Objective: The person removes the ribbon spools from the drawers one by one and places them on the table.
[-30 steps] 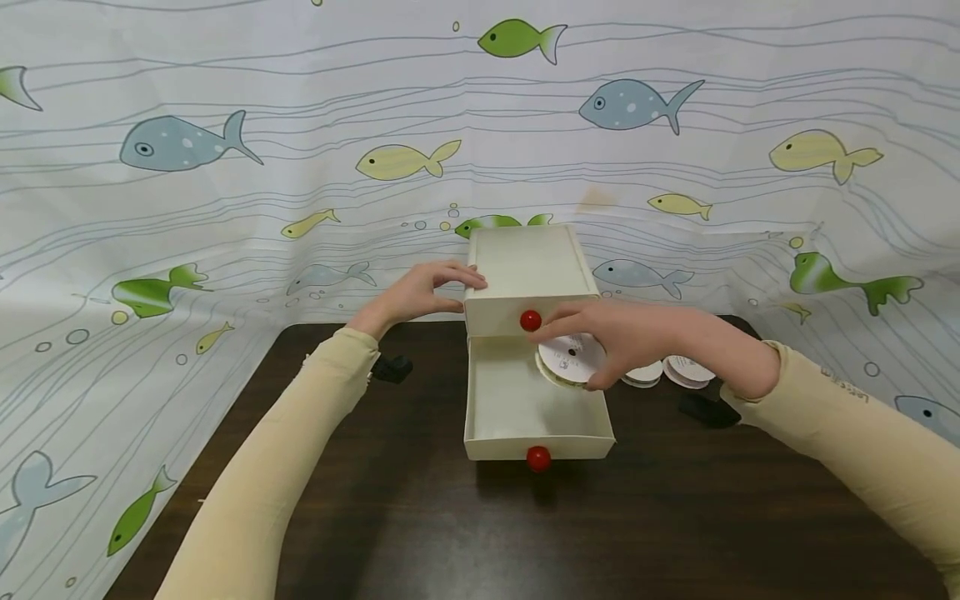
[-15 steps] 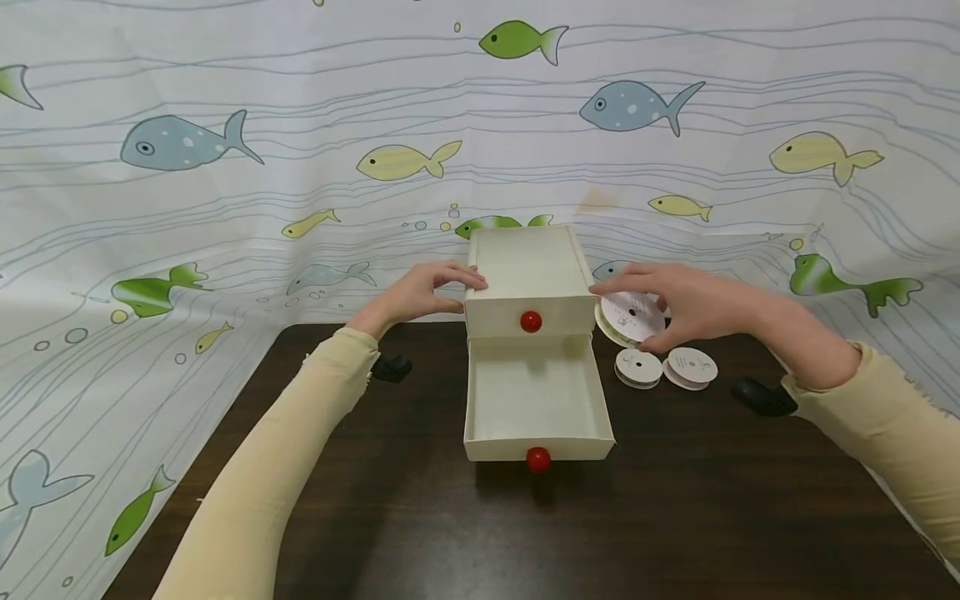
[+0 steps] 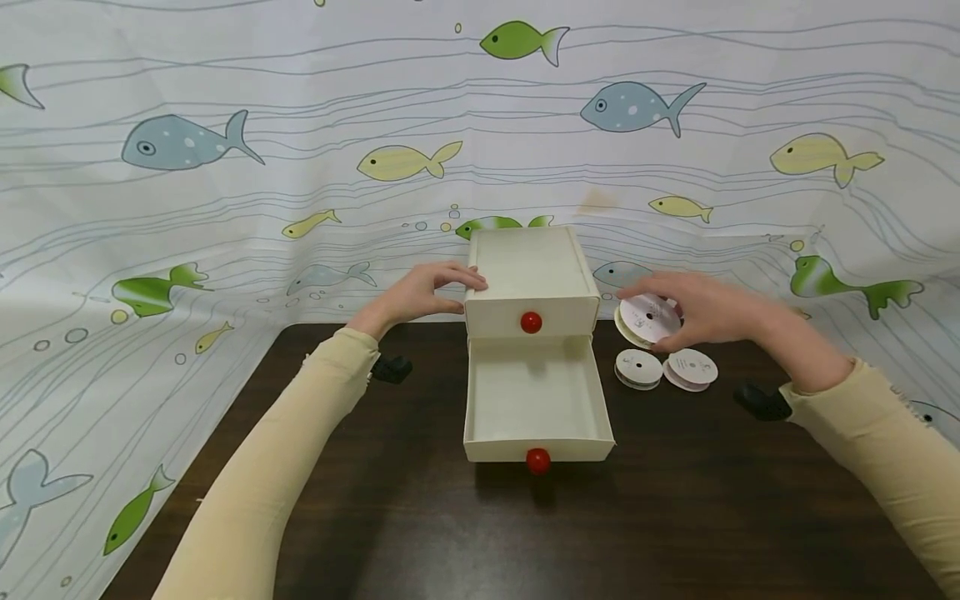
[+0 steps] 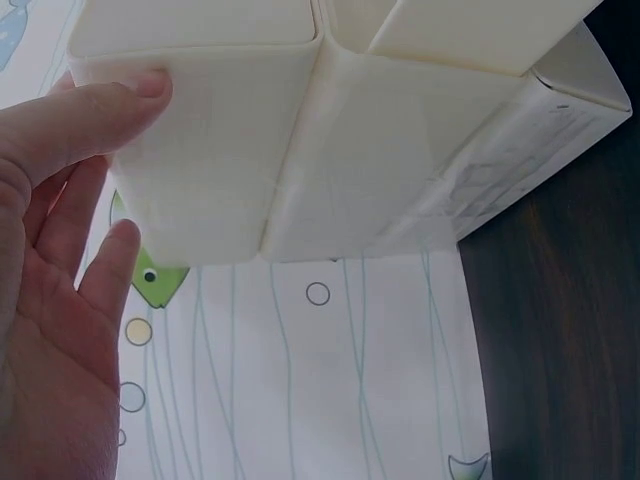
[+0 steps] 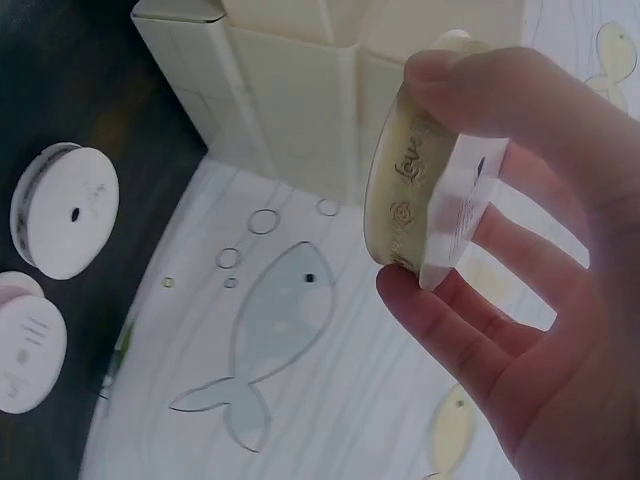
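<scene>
A cream box with drawers (image 3: 532,262) stands on the dark table, its lower drawer (image 3: 536,396) pulled out with nothing inside. My left hand (image 3: 420,292) rests at the box's upper left edge, fingers over the top and thumb below them. In the left wrist view, the thumb of the left hand (image 4: 60,220) lies along a cream wall. To the right of the box, my right hand (image 3: 708,308) pinches a ribbon spool (image 5: 410,180) by its rim between thumb and fingers. It carries cream ribbon printed with lettering, with white discs at the sides.
Two more white spools, a left one (image 3: 638,368) and a right one (image 3: 691,369), lie on the table right of the box. Red knobs mark the upper drawer (image 3: 491,317) and the lower one. A fish-printed sheet (image 3: 300,100) hangs behind and at the sides.
My right hand has carried the ribbon spool from over the open lower drawer out to the right, uncovering the two spools on the table. The left hand stays on the box.
</scene>
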